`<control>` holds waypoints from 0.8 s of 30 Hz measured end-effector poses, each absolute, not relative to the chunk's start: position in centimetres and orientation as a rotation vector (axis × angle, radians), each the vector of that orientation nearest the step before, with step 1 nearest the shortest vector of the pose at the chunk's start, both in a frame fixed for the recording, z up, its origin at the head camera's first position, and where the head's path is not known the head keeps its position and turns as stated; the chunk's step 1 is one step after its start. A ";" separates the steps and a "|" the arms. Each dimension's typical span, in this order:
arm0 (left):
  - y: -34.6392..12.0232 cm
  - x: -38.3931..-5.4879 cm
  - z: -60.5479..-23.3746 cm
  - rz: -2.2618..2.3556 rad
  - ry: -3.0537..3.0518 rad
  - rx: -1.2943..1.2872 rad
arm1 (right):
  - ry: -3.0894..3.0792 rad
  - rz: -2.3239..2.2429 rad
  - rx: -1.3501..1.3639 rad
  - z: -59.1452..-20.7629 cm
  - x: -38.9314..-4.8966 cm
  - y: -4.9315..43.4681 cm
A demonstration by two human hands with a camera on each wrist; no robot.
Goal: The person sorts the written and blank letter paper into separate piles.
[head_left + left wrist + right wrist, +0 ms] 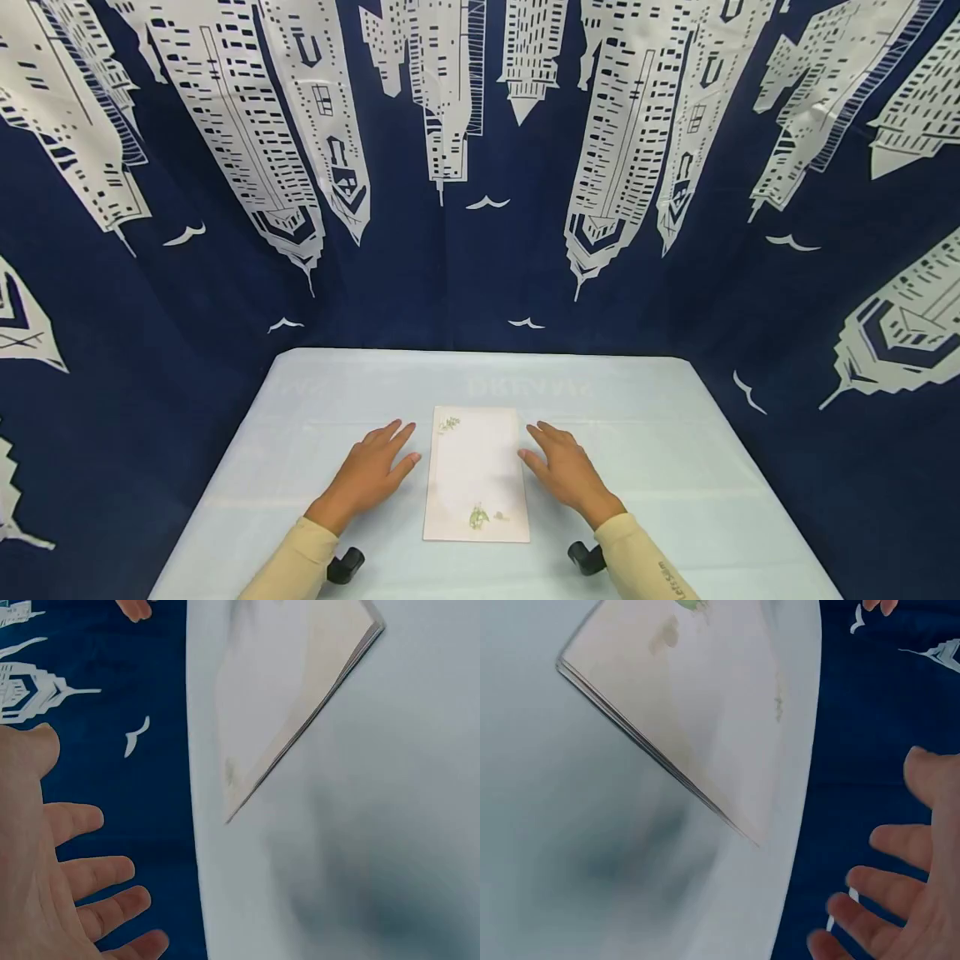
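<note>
A pale pinkish paper booklet or pad lies flat on the table, printed with small green plant designs near two corners. Layered edges show along its side in the left wrist view and the right wrist view. My left hand is just left of it, fingers extended and apart from the paper. On the other side, my right hand hovers close to the right edge, fingers spread, holding nothing. Both palms appear in the wrist views, the left hand and the right hand.
The white table has rounded far corners. Behind and around it hangs a navy cloth with white buildings and birds. Black wrist-worn devices, one at the left sleeve and one at the right sleeve, sit below the hands.
</note>
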State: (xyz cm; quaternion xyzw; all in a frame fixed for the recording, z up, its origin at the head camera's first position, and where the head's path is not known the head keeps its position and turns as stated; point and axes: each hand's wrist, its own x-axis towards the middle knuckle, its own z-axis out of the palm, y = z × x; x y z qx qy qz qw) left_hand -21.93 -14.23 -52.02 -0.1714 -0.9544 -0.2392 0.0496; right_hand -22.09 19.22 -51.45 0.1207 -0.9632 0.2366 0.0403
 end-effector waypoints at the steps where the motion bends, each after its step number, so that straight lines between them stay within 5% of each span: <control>1: -13.9 -21.9 -52.2 -0.747 -2.913 -0.506 | -2.973 0.756 0.333 -51.6 -22.1 19.1; 24: -8.2 -20.5 -55.3 -1.012 -3.060 -0.293 | -3.067 0.919 0.052 -55.4 -21.6 16.6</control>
